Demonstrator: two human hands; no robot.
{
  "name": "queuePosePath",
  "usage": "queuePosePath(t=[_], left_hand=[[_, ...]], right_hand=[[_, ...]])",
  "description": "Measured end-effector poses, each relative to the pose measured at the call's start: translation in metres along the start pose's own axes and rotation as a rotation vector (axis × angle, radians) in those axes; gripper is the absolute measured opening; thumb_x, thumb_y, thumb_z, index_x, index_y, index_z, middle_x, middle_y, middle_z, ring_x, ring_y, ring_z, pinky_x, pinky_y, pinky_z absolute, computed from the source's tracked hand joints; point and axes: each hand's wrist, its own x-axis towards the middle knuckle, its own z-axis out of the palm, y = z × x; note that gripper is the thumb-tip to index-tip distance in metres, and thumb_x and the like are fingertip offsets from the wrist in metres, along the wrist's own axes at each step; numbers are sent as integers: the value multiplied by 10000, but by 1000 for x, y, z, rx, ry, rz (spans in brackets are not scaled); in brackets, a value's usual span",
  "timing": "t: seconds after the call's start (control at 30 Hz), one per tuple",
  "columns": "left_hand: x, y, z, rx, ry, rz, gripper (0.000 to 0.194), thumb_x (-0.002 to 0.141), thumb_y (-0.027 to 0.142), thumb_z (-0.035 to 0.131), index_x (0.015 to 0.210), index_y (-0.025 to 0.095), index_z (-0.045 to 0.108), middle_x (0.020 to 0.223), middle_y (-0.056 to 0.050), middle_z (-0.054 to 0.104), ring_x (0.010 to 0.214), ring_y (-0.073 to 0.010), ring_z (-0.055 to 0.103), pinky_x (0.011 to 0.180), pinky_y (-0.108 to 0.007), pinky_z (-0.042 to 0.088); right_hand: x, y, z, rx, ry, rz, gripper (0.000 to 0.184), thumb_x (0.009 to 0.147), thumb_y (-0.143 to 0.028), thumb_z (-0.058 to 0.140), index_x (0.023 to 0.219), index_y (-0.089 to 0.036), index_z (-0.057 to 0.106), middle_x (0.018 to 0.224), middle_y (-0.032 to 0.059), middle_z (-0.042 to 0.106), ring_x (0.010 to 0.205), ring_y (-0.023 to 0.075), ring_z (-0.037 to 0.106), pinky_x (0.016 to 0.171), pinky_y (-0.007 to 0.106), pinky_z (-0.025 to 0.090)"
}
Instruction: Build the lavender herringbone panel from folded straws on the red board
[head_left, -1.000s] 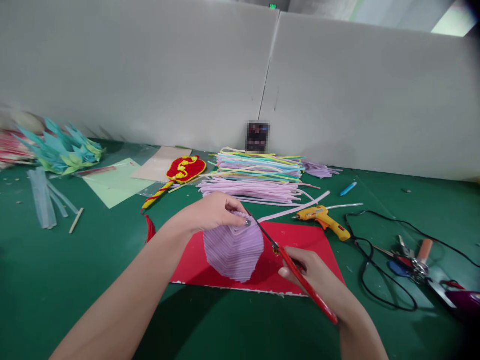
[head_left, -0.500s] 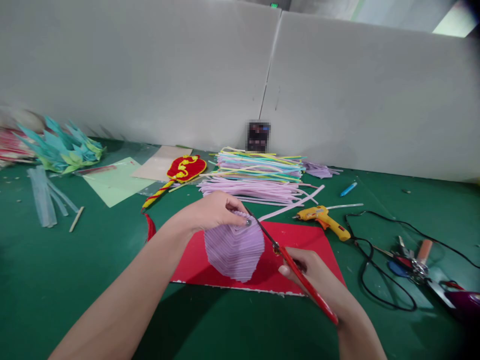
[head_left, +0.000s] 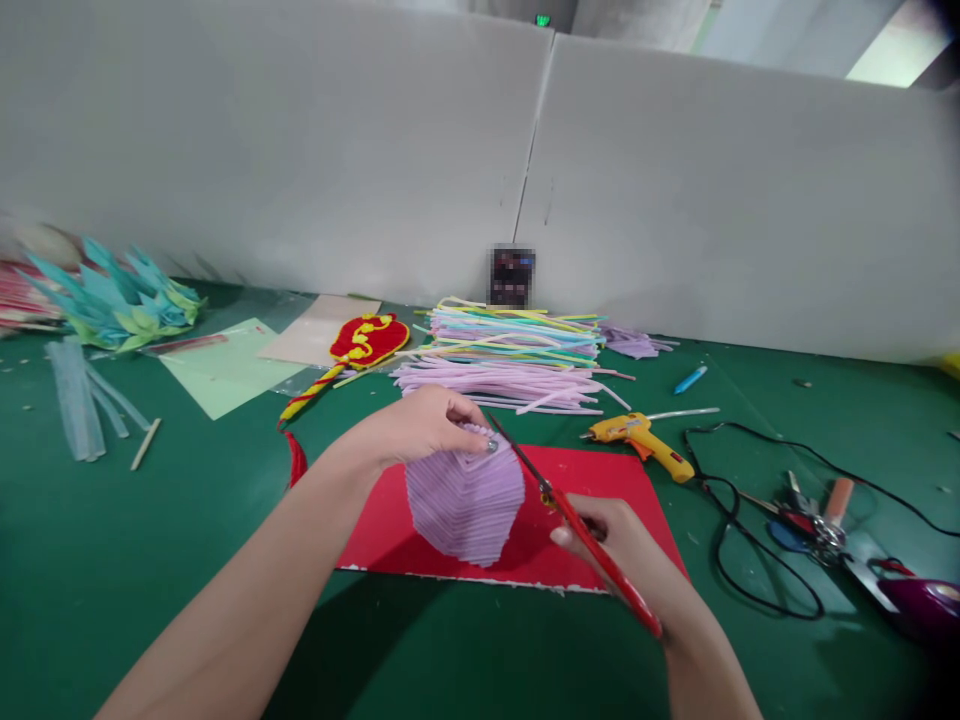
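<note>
My left hand [head_left: 442, 425] pinches the top edge of a lilac leaf-shaped panel [head_left: 469, 505] made of pipe cleaner strips laid side by side in a V pattern. Closed round red-handled scissors [head_left: 592, 545], my right hand [head_left: 619, 540] has the blades pointing up and left at the panel's upper right edge, close to the left fingertips. Beneath both hands lies a red board [head_left: 577, 480] with a frayed white front edge. Behind them is a pile of lilac pipe cleaners [head_left: 495, 382].
Mixed-colour pipe cleaners [head_left: 517, 335] lie behind the lilac ones. To the right are a yellow glue gun [head_left: 645, 440], its black cord, a blue pen [head_left: 690, 380] and keys [head_left: 825, 535]. A red-yellow fan [head_left: 367, 340] and teal paper petals [head_left: 127, 295] lie left.
The lilac strip that stuck out from the panel's top right has come off; a loose strip now lies at the front of the lilac pile. The view has shifted slightly.
</note>
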Motion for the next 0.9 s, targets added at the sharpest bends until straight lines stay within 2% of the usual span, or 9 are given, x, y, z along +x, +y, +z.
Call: queuePosePath(t=[0.1,0.27,0.33,0.4,0.53,0.63,0.77,0.9], left_hand=[[-1,-1,0,-16,-28,11,213,676,358,629,809,201,682,748,10,660,723,-147,576,600,-222,392],[-5,1,-3,-13,-13,34,232,684,388,640,821,205,680,758,9,661,720,-146,579,618,-231,404],[-8,4,-5,-33,12,53,232,689,397,645,823,210,677,761,12,658,722,-143,577,634,-234,410],[-12,7,-6,-79,20,77,230,689,400,654,820,212,674,761,13,655,721,-141,574,648,-238,416],[-14,11,-2,-206,-22,114,257,676,404,675,830,200,664,758,7,652,711,-139,574,668,-250,428],[-2,4,10,-220,-64,112,260,673,385,674,833,180,661,755,-2,655,726,-145,584,675,-245,434],[26,-18,33,-107,-37,64,261,696,347,630,849,139,663,805,-51,683,770,-180,610,686,-254,442],[46,-38,41,42,116,67,308,785,357,507,937,137,660,993,-88,683,913,-209,613,785,-277,440]], right_hand=[[5,7,2,-61,68,-4,415,734,-561,541,705,-151,597,604,-19,509,581,123,439,506,223,320],[17,23,3,-313,311,60,314,745,-501,541,707,-191,576,613,-2,543,561,139,464,514,245,335],[20,30,3,-388,372,46,232,748,-432,542,801,-213,595,755,21,604,663,172,530,583,265,381],[23,37,3,-428,403,27,226,746,-384,541,894,-225,602,903,39,619,810,211,562,685,298,413],[26,49,2,-464,476,-16,267,726,-326,554,946,-182,605,998,82,595,959,252,530,827,371,408],[27,52,1,-439,573,24,256,718,-302,548,925,-159,597,965,97,590,945,256,526,842,392,407],[28,51,0,-367,705,144,301,722,-340,532,940,-136,569,947,113,585,907,255,536,831,392,417],[27,52,-3,-361,743,150,311,726,-364,520,938,-142,567,943,110,583,896,249,543,818,381,422]])
